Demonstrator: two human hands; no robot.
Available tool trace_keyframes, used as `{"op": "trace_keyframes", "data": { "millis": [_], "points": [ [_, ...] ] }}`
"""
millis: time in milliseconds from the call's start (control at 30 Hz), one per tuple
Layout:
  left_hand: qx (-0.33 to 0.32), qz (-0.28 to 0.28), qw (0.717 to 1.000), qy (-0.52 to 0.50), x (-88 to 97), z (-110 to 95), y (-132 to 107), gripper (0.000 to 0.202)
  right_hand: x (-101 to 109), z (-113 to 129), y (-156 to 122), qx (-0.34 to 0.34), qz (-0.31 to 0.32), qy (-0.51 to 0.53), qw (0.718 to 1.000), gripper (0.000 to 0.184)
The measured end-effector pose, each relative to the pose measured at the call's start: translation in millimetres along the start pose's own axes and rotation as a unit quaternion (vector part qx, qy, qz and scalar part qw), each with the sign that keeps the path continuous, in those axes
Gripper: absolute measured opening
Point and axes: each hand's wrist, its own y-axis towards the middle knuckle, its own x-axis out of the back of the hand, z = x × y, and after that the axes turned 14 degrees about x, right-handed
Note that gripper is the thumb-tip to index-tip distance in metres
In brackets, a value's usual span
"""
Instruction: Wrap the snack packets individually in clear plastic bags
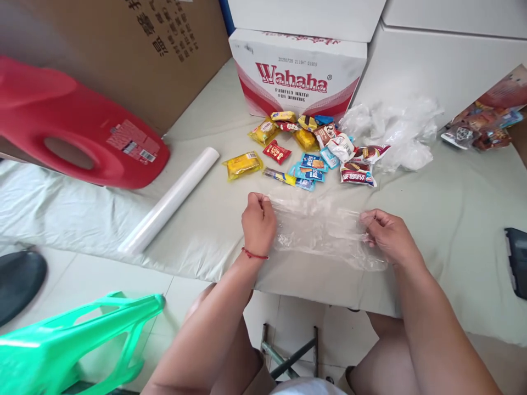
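Observation:
A clear plastic bag [321,227] is stretched flat between my two hands, low over the front part of the cloth-covered table. My left hand [258,222], with a red cord at the wrist, pinches the bag's left end. At the opposite end my right hand [385,233] grips the bag between thumb and fingers. Just beyond the bag lie several wrapped snacks: a yellow packet [242,164], a small red packet [277,152], blue sachets [310,167] and a brown-and-white snack packet [357,174].
A roll of clear plastic bags [173,200] lies left, near a red jug [82,131]. Behind the snacks stands a Wahaha carton [298,71]. Crumpled clear bags [395,129] and a filled snack bag [489,118] lie right. A green stool [82,334] is below the table.

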Motion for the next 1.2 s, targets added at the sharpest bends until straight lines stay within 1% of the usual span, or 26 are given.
{"op": "trace_keyframes", "data": {
  "millis": [100,167,200,233,267,300,333,367,400,433,467,500,533,600,667,733,800,867,967,1067,1133,1200],
  "points": [
    [-0.004,0.017,0.999,0.049,3.1,-1,0,0.011,6,-6,-1,0.020,0.057,-0.115,0.992,0.036],
    [-0.020,0.014,0.996,0.084,2.0,-2,-3,0.004,9,-7,-2,0.076,0.087,-0.190,0.975,0.031],
    [-0.040,-0.005,0.995,0.096,0.7,-2,-5,0.006,9,-5,-3,0.121,0.091,-0.217,0.964,0.034],
    [-0.068,-0.037,0.991,0.105,-0.8,-3,-7,0.016,8,-3,-4,0.173,0.088,-0.239,0.951,0.042],
    [-0.103,-0.078,0.985,0.111,-2.6,-3,-10,0.025,6,-1,-5,0.229,0.081,-0.258,0.935,0.050],
    [-0.139,-0.119,0.976,0.115,-4.6,-4,-13,0.031,4,2,-6,0.282,0.074,-0.273,0.917,0.052],
    [-0.172,-0.154,0.966,0.120,-6.6,-4,-17,0.032,1,5,-7,0.327,0.066,-0.283,0.899,0.046],
    [-0.201,-0.177,0.955,0.126,-8.8,-4,-20,0.026,-3,8,-8,0.360,0.058,-0.286,0.886,0.036],
    [-0.232,-0.186,0.946,0.133,-11.0,-4,-24,0.018,-5,10,-9,0.383,0.050,-0.281,0.879,0.024],
    [-0.268,-0.175,0.937,0.142,-13.3,-4,-28,0.014,-8,12,-9,0.393,0.042,-0.268,0.879,0.016],
    [-0.306,-0.147,0.928,0.152,-15.6,-3,-31,0.017,-9,13,-9,0.388,0.035,-0.250,0.886,0.014],
    [-0.344,-0.104,0.919,0.160,-17.8,-3,-34,0.022,-10,13,-9,0.369,0.027,-0.229,0.900,0.015],
    [-0.379,-0.056,0.909,0.166,-19.9,-2,-37,0.026,-11,12,-9,0.338,0.017,-0.205,0.919,0.017],
    [-0.431,0.031,0.885,0.175,-23.8,1,-40,0.031,-11,10,-9,0.244,-0.006,-0.146,0.959,0.023],
    [-0.462,0.085,0.861,0.193,-27.8,2,-43,0.032,-10,8,-7,0.150,-0.023,-0.068,0.986,0.030],
    [-0.479,0.111,0.844,0.216,-32.4,3,-44,0.031,-9,7,-5,0.093,-0.035,0.003,0.995,0.036],
    [-0.473,0.112,0.842,0.234,-37.0,3,-45,0.031,-7,6,-3,0.070,-0.054,0.040,0.995,0.041],
    [-0.448,0.100,0.853,0.250,-40.5,2,-45,0.032,-3,4,-1,0.067,-0.076,0.024,0.995,0.043],
    [-0.406,0.102,0.868,0.269,-41.9,-1,-46,0.039,6,1,3,0.083,-0.110,-0.075,0.988,0.042],
    [-0.380,0.112,0.877,0.272,-39.9,-4,-48,0.047,16,-3,11,0.107,-0.135,-0.199,0.965,0.042],
    [-0.352,0.103,0.890,0.270,-38.4,-5,-48,0.050,22,-6,20,0.106,-0.133,-0.273,0.947,0.039],
    [-0.305,0.084,0.910,0.268,-37.3,-5,-47,0.051,29,-8,29,0.078,-0.114,-0.341,0.930,0.032]
  ]
}}
